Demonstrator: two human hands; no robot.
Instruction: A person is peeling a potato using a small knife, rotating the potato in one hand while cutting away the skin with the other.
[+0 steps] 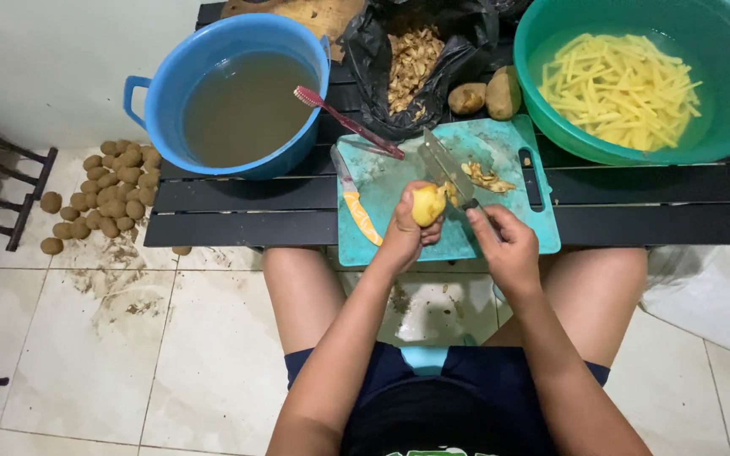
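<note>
Gripping a half-peeled potato (pixel 429 204) in the left hand (pixel 407 235), the person holds it up over the teal board (pixel 407 245), fingers wrapped round its lower side so the yellow flesh faces the blade. Right hand (pixel 507 247) is closed on a knife (pixel 443 165), blade angled up and away from the body, edge touching the potato's far side; that tilt looks set to send peel down onto the board. And there it lies: a small heap of peelings (pixel 488 178) just beyond the hands. An orange-handled knife (pixel 356 203) rests at the board's left edge, within reach. Behind, two unpeeled potatoes (pixel 485 95) wait beside a black bag (pixel 411 63) of peelings. Right, a green basin (pixel 724 51) keeps cut strips (pixel 618 89) under water, likely to stop browning. Left, a blue tub (pixel 213 51) of murky water with a toothbrush (pixel 346 122) across its rim, probably for scrubbing. Down on the tiles, a pile of dirty potatoes (pixel 111 192).
</note>
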